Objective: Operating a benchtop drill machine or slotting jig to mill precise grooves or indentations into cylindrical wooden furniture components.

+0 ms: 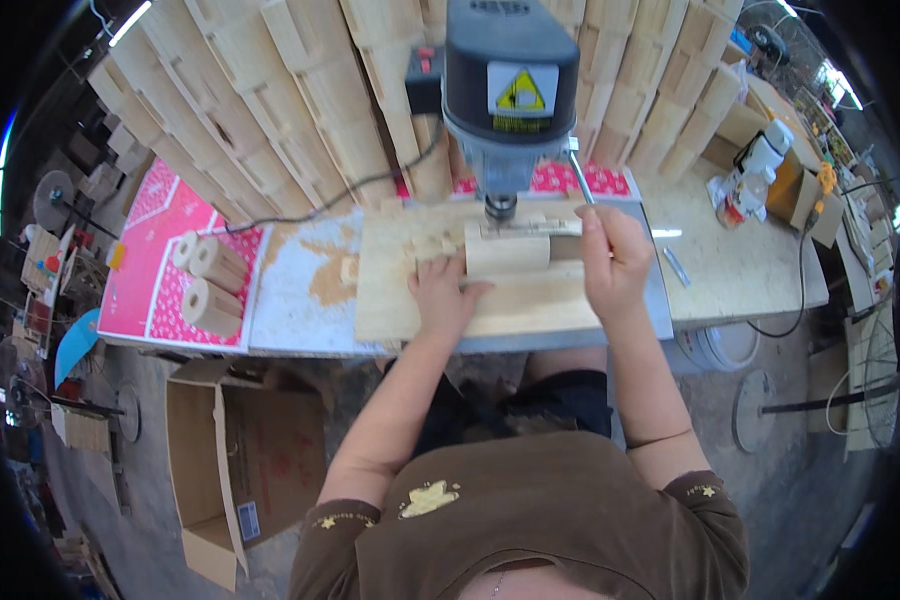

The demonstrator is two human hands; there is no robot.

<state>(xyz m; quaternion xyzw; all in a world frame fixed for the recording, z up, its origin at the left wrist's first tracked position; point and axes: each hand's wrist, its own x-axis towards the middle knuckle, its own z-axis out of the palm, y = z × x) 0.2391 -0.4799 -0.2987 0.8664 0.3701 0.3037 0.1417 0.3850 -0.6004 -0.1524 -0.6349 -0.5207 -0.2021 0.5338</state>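
A drill press (pixel 510 85) with a dark top and a warning label stands in front of me. Its chuck (pixel 501 207) is just above a pale wooden piece (pixel 507 256) on a flat board (pixel 530 312). My left hand (pixel 442 297) lies on the board with fingers spread, thumb and fingertips against the piece's left end and near corner. My right hand (pixel 615 255) is closed round the lower end of the press's metal lever (pixel 581 175). Whether a bit touches the wood is hidden.
Tall stacks of wooden pieces (pixel 300 90) rise behind the press. Several drilled wooden cylinders (pixel 213 307) are on the pink sheet at left, near sawdust (pixel 325 270). A black cable (pixel 340 205) crosses the table. Below sits a cardboard box (pixel 270 450); at right, a white bucket (pixel 720 347).
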